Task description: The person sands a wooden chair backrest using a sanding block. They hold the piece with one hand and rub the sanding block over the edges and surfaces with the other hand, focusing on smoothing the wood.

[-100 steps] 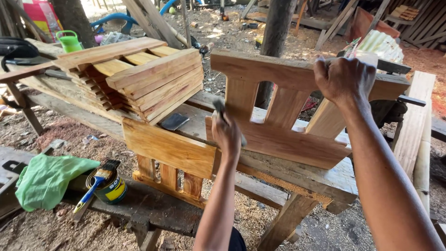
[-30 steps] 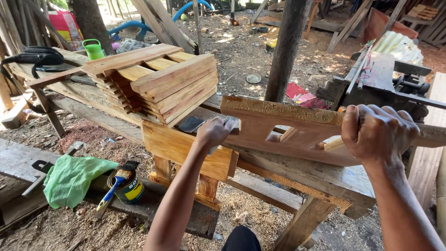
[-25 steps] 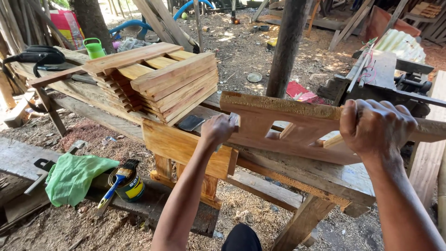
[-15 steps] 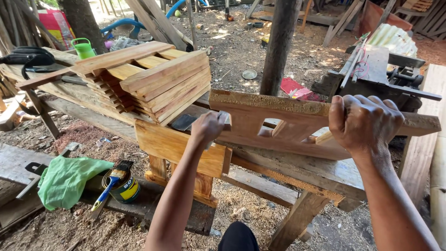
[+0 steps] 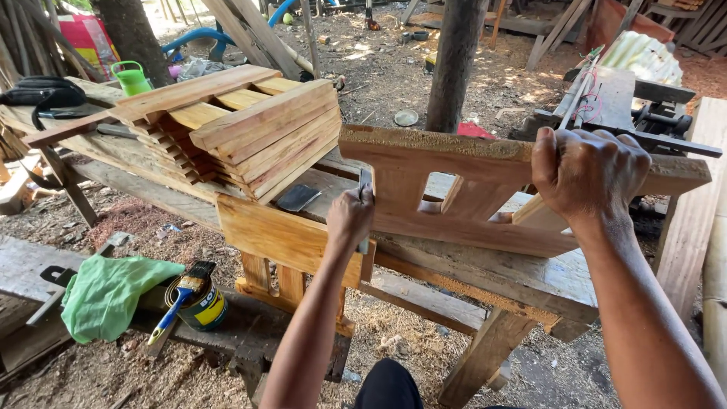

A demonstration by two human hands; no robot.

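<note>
Right hand point(image 5: 587, 170) grips the wooden frame point(image 5: 454, 189); a brush point(image 5: 182, 299) rests on the can point(image 5: 198, 303).

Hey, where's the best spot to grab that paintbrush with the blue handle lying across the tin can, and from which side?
Probably by the blue handle, coming from the lower left. The blue-handled paintbrush lies tilted across the round tin can, bristles up over the rim and the handle's end hanging free past the can, so fingers can close around it.
</note>
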